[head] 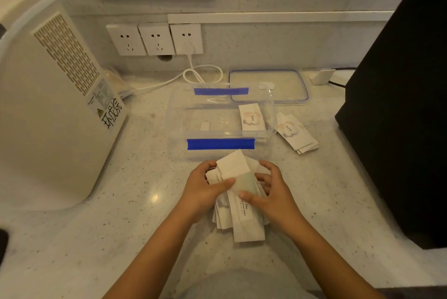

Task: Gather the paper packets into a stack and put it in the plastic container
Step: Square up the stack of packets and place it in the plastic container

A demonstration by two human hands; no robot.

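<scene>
A loose bundle of white paper packets (244,221) lies on the counter in front of me, fanned unevenly. My left hand (205,190) grips its left side with the thumb on top. My right hand (273,192) presses on it from the right. Just beyond stands a clear plastic container (179,119) with blue clips, open, with one "love" packet (251,117) inside at the right. A small pile of packets (296,133) lies on the counter right of the container.
The container's clear lid (268,86) with a blue rim lies behind it. A white appliance (48,95) stands at the left, a black box (399,105) at the right. Wall sockets (154,38) and a white cable (200,73) are at the back.
</scene>
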